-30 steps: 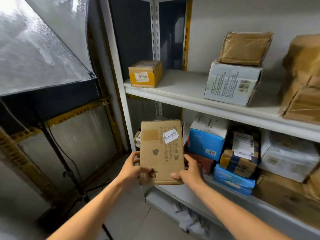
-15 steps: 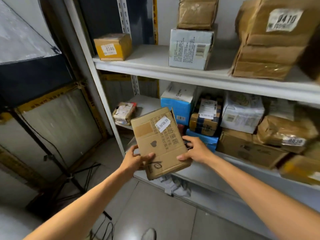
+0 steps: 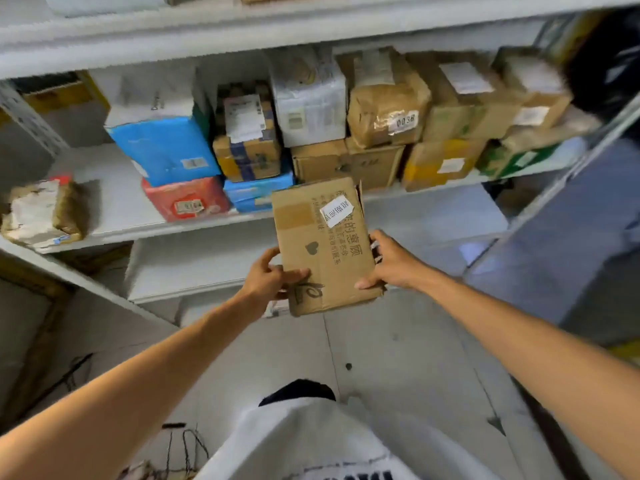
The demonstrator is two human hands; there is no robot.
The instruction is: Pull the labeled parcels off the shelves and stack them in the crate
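Left hand [image 3: 268,277] grips the lower left edge of a flat cardboard parcel [image 3: 325,258], thumb curled onto its printed face. Held in the air in front of the shelf [image 3: 156,232], the parcel stands nearly upright, a white label [image 3: 336,211] near its top. Right hand [image 3: 391,263] clasps the lower right edge, thumb in front. Behind, the shelf carries a blue box [image 3: 166,150], a red box [image 3: 187,199] just below it and, further right, a taped brown parcel [image 3: 384,109] marked 0038.
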